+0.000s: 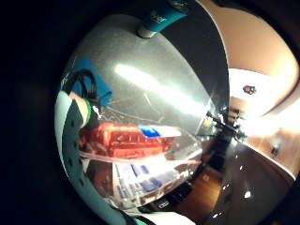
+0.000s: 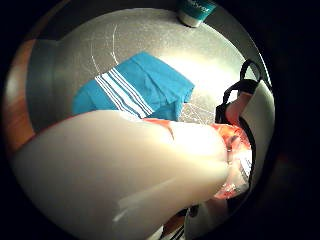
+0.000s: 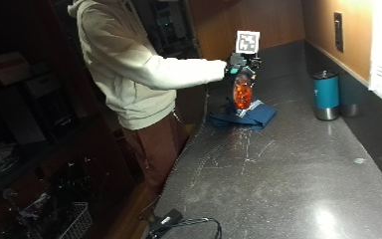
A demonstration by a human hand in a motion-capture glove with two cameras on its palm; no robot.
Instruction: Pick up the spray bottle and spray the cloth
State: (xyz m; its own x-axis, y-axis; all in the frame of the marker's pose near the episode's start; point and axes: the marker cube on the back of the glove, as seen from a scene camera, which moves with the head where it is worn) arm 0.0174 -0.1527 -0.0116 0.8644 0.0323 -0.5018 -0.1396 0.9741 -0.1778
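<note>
Black cable [image 3: 188, 221], counter's [image 3: 297, 174] near edge. Clear spray bottle of orange liquid [image 3: 242, 94], label unreadable: gripped by gloved right hand [image 3: 236, 64] above folded blue cloth [image 3: 244, 115]. Teal steel tumbler [image 3: 325, 94], back edge.

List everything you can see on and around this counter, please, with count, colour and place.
spray bottle: one, clear with orange liquid, held above the cloth
cloth: one, blue with white stripes, folded on the counter under the bottle
tumbler: one, teal and steel, standing by the back wall
counter: one, dark speckled, scratched
black device with cable: one, at the counter's near edge
wire basket: one, pale, low beside the counter
right hand: one, black-gloved, grips the bottle's top
sleeve: one, cream, stretched over the counter
</note>
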